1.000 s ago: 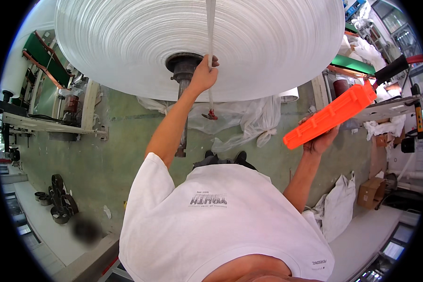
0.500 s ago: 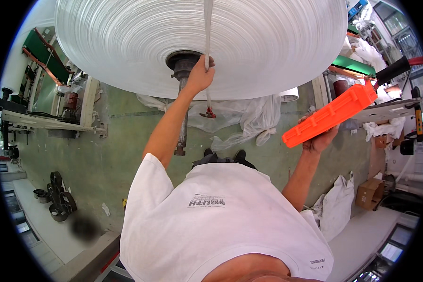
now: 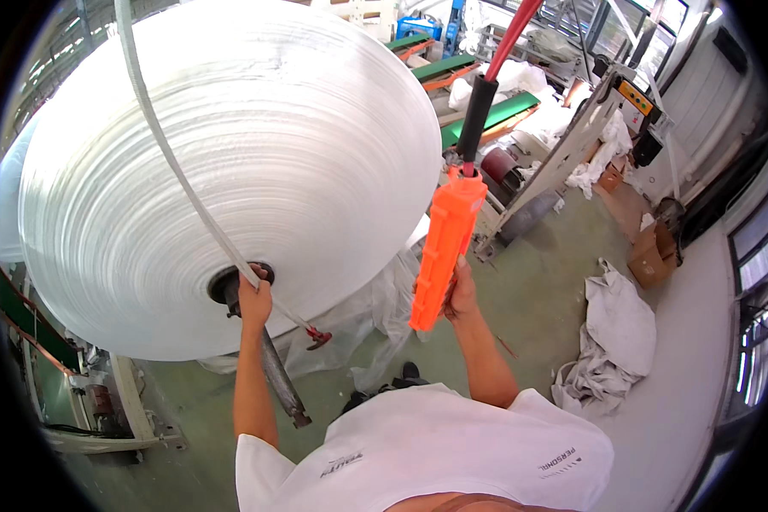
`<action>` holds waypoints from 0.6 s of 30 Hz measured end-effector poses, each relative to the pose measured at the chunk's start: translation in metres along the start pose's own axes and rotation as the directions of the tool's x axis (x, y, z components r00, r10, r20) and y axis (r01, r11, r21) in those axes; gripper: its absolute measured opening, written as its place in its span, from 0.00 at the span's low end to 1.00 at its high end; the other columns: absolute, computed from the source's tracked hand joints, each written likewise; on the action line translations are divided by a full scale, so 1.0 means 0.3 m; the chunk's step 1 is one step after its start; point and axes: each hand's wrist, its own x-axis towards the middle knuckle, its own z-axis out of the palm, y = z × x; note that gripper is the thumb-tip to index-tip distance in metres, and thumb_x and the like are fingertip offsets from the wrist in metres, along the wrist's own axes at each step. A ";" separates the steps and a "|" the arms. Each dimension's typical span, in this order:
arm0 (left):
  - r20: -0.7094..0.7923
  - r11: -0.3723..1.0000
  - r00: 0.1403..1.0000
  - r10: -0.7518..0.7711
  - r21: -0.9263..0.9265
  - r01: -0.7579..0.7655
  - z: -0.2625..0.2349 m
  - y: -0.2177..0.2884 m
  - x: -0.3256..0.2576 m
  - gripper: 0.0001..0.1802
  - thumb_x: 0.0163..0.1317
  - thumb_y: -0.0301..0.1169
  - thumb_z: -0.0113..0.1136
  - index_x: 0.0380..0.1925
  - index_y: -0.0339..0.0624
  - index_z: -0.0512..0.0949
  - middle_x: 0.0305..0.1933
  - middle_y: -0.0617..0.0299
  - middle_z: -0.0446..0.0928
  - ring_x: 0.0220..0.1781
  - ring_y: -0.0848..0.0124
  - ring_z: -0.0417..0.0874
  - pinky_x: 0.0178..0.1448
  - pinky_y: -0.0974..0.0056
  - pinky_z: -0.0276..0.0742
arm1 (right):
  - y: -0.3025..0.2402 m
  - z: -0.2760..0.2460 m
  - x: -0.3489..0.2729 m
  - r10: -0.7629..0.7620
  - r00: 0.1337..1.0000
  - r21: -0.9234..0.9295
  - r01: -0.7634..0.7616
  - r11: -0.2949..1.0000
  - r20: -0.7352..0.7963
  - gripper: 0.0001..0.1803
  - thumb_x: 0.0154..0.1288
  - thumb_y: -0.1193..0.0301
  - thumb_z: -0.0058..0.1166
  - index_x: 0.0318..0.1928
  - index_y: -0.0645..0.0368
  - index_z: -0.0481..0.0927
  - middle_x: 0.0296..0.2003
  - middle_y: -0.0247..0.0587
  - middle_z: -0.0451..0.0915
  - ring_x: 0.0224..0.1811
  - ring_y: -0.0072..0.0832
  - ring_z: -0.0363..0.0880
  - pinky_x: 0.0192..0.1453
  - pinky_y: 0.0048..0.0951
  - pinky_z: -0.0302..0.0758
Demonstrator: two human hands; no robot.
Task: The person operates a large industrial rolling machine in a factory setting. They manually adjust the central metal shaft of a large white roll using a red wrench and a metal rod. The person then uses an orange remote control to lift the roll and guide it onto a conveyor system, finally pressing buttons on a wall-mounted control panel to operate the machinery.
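Controller (image 3: 449, 243) has swung nearer upright in view since the earlier frame, clamped in the right hand (image 3: 462, 294). Left hand's (image 3: 254, 299) grip remains closed on the strap (image 3: 179, 175); work appears uninterrupted.

The head view looks steeply down and forward from above the wearer's neck, so close that the white short-sleeved cloth T-shirt (image 3: 461, 435) fills the bottom centre. Farther off, the huge round roll of white sheeting (image 3: 324, 154) takes the upper left, seen obliquely from above. The wide fisheye also reaches the smooth pale green floor (image 3: 538, 286) and, rightward, a plain white wall (image 3: 691, 350), leaning and curved.
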 end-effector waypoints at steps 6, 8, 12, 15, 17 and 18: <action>0.042 0.998 0.999 0.032 -0.055 -0.030 0.048 -0.007 0.026 0.17 0.52 0.19 0.47 0.44 0.37 0.68 0.38 0.58 0.74 0.43 0.70 0.76 0.47 0.68 0.71 | -0.014 0.001 -0.011 -0.074 0.991 0.056 0.080 0.995 -0.109 0.37 0.61 0.40 0.43 0.51 0.63 0.72 0.27 0.44 0.79 0.21 0.27 0.77 0.23 0.28 0.77; 0.062 0.996 0.997 0.040 -0.088 -0.035 0.051 -0.025 0.039 0.17 0.52 0.18 0.47 0.44 0.37 0.68 0.39 0.59 0.74 0.44 0.71 0.76 0.49 0.68 0.70 | -0.034 -0.014 -0.014 -0.035 0.997 0.005 0.036 0.999 -0.068 0.37 0.61 0.38 0.40 0.51 0.62 0.72 0.28 0.45 0.80 0.23 0.30 0.79 0.25 0.30 0.78; 0.092 0.983 0.995 0.023 -0.182 -0.005 0.020 -0.140 0.047 0.21 0.53 0.17 0.47 0.50 0.35 0.66 0.44 0.57 0.72 0.47 0.70 0.75 0.55 0.67 0.70 | -0.037 -0.021 -0.001 0.089 0.992 0.071 -0.096 0.993 0.092 0.37 0.61 0.37 0.38 0.51 0.58 0.71 0.29 0.45 0.80 0.23 0.29 0.79 0.23 0.29 0.76; 0.075 0.996 0.997 -0.006 -0.093 0.013 -0.037 -0.142 0.032 0.21 0.55 0.22 0.46 0.51 0.33 0.66 0.45 0.58 0.71 0.46 0.68 0.73 0.56 0.66 0.67 | -0.012 -0.019 0.027 0.093 0.993 -0.060 -0.088 0.994 0.079 0.37 0.60 0.37 0.40 0.51 0.57 0.71 0.29 0.42 0.80 0.20 0.26 0.77 0.19 0.26 0.73; 0.078 0.991 0.997 0.015 -0.135 -0.004 -0.034 -0.189 0.037 0.21 0.56 0.22 0.48 0.52 0.32 0.66 0.47 0.55 0.72 0.50 0.66 0.74 0.58 0.64 0.67 | -0.008 0.025 0.031 0.002 1.000 -0.044 -0.002 0.999 -0.004 0.34 0.61 0.38 0.41 0.46 0.58 0.73 0.26 0.41 0.79 0.20 0.25 0.77 0.18 0.25 0.73; 0.105 0.995 0.994 0.031 -0.100 -0.021 -0.015 -0.172 0.026 0.21 0.56 0.22 0.49 0.52 0.32 0.66 0.49 0.54 0.73 0.51 0.65 0.74 0.59 0.62 0.67 | 0.006 0.043 0.032 -0.081 0.993 0.008 0.082 0.997 -0.088 0.33 0.62 0.39 0.43 0.41 0.59 0.75 0.24 0.40 0.79 0.20 0.25 0.78 0.18 0.25 0.74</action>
